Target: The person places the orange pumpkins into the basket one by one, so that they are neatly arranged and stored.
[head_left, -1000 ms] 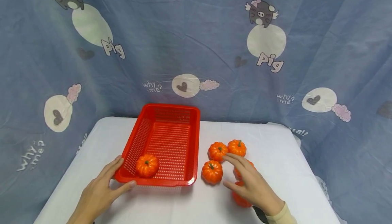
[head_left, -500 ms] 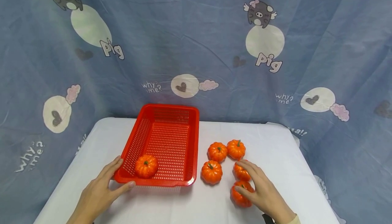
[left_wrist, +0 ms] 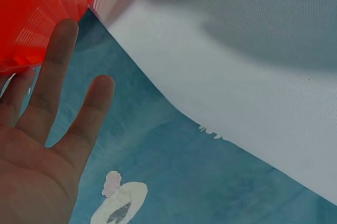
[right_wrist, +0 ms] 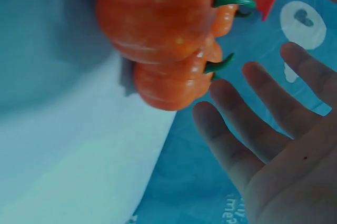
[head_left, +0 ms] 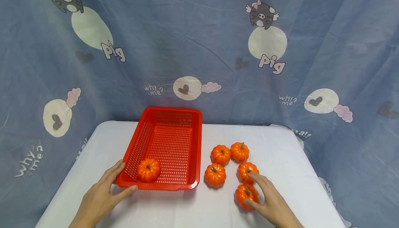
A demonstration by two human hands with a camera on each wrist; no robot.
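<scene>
While the right hand (head_left: pixel 271 200) is spread loosely about the nearest pumpkin (head_left: pixel 242 196), it grips nothing; its thumb overlaps that pumpkin's near right side in the head view, though whether skin meets surface I cannot tell. That pumpkin sits on the white table (head_left: pixel 187 209), stem (head_left: pixel 247 191) up, just in front of a second pumpkin (head_left: pixel 244 171); 3 more pumpkins (head_left: pixel 215 176) lie in a cluster to the left and beyond, and 1 other pumpkin (head_left: pixel 149 172) rests inside the red basket (head_left: pixel 162 186), by its near left corner. From its glossy, regular skin, I judge it to be a light, hollow imitation, fairly stiff and unlikely to bruise; the smooth coat may slip a little, yet the ribs should give the fingertips grooves to settle in. A hold across the widest part, thumb opposite fingers, looks surest; the thin stem makes a poor handle and could snap or pull loose. The left hand (head_left: pixel 99 196), fingers relaxed rather than clenched, rests at the basket's near left corner; light pressure there should steady the thin, perforated plastic.
</scene>
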